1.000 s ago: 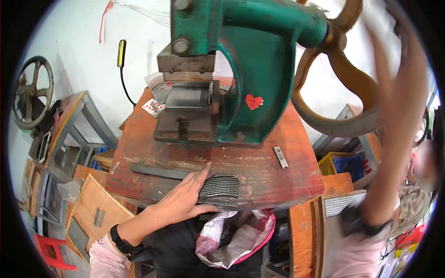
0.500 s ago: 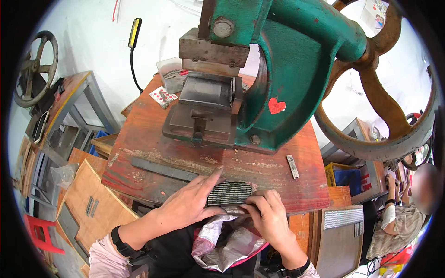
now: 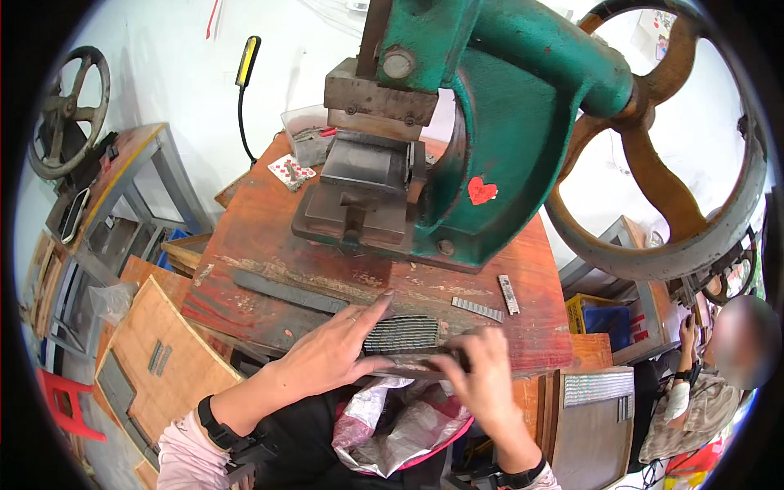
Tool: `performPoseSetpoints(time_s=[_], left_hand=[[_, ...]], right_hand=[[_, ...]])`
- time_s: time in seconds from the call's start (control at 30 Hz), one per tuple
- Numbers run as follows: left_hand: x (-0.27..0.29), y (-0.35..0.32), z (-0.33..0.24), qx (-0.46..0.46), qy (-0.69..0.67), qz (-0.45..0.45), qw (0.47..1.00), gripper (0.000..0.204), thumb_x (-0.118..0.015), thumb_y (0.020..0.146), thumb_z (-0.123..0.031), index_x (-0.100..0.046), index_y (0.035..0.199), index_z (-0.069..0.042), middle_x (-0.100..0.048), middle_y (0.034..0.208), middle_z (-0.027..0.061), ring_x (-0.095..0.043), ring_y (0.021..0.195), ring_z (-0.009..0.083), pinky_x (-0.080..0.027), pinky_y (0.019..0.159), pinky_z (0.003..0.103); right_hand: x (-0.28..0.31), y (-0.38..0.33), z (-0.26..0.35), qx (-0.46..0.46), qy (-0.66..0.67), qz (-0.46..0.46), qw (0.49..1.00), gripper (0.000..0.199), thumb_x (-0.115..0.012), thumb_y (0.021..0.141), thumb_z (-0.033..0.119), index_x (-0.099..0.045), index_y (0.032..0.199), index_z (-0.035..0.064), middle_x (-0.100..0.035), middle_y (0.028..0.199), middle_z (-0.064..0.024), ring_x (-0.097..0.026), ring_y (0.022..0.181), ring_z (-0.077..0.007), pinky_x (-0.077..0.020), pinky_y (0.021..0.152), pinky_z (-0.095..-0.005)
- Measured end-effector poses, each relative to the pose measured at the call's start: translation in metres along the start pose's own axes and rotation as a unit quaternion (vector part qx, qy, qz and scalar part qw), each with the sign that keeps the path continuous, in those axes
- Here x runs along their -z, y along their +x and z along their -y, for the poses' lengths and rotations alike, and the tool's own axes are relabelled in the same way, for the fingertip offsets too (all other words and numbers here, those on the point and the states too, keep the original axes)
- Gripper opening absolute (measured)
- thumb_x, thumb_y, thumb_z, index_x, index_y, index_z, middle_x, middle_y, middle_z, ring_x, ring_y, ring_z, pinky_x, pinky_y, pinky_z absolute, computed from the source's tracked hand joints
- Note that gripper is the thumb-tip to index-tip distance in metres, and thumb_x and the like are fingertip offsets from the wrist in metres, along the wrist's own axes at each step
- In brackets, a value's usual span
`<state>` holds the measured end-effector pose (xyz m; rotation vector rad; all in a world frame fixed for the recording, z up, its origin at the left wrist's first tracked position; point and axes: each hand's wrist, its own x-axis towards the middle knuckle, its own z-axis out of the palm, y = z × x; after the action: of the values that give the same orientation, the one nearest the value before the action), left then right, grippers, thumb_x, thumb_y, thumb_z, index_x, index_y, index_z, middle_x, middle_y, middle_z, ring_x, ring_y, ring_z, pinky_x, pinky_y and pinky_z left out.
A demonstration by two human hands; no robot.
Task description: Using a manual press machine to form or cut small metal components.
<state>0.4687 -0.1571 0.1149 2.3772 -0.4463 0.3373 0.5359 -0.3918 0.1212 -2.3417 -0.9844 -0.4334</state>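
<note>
A bundle of dark ridged strips (image 3: pixel 402 333) lies side by side at the front edge of the red-brown table. My left hand (image 3: pixel 327 347) rests at the bundle's left end, its thumb and forefinger spread apart around that end. At the bundle's right front corner is my right hand (image 3: pixel 482 371), smeared by motion, so whatever its fingers hold is unclear. One ridged strip (image 3: pixel 478 309) lies loose beyond the right hand, close to a short pale metal piece (image 3: pixel 509 294). A long flat dark bar (image 3: pixel 286 291) lies left of the bundle.
A green hand press (image 3: pixel 514 139) with a large rusty wheel (image 3: pixel 661 261) towers behind. A silver-and-pink bag (image 3: pixel 392 425) gapes below the table edge. Wooden boards (image 3: pixel 171 351) stand at left, a tray of strips (image 3: pixel 592 425) at right. A co-worker (image 3: pixel 694 408) sits far right.
A single ridged strip now lies on the table beside the pale metal piece. My right hand has shifted slightly right and blurred; the left stays at the bundle. The view has shifted a little.
</note>
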Motion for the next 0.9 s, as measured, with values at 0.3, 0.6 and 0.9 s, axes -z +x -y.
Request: performPoseSetpoints(time_s=[0.3,0.6,0.9], left_hand=[[0.004,0.002,-0.005,-0.006,-0.014,-0.006,1.0,0.072,-0.07,0.08,-0.024,-0.033,0.135,0.004,-0.051,0.117,0.0244,-0.05,0.109,0.039,-0.043,0.091,0.041],[-0.011,0.023,-0.015,-0.058,0.1,0.015,0.993,0.062,-0.068,0.079,-0.029,-0.045,0.127,0.003,-0.055,0.114,0.019,-0.048,0.102,0.0365,-0.037,0.093,0.043],[-0.024,0.017,-0.017,-0.091,0.13,-0.035,0.987,0.052,-0.066,0.08,-0.02,-0.048,0.124,0.004,-0.054,0.107,0.0171,-0.046,0.097,0.0339,-0.04,0.086,0.043]], right_hand=[[0.012,0.004,-0.008,0.005,0.027,0.015,1.0,0.016,-0.072,0.074,0.016,-0.061,0.077,0.0038,-0.055,0.078,-0.0122,-0.051,0.081,-0.0314,-0.0397,0.072,-0.0413],[0.007,0.007,-0.052,-0.051,-0.017,-0.13,0.99,0.012,-0.068,0.077,0.01,-0.058,0.078,0.0022,-0.054,0.081,-0.0154,-0.048,0.082,-0.0344,-0.04,0.072,-0.0433],[0.005,0.004,-0.051,-0.064,-0.03,-0.152,0.986,0.01,-0.066,0.077,0.005,-0.058,0.079,-0.0007,-0.055,0.081,-0.0157,-0.049,0.082,-0.0342,-0.0401,0.072,-0.042]])
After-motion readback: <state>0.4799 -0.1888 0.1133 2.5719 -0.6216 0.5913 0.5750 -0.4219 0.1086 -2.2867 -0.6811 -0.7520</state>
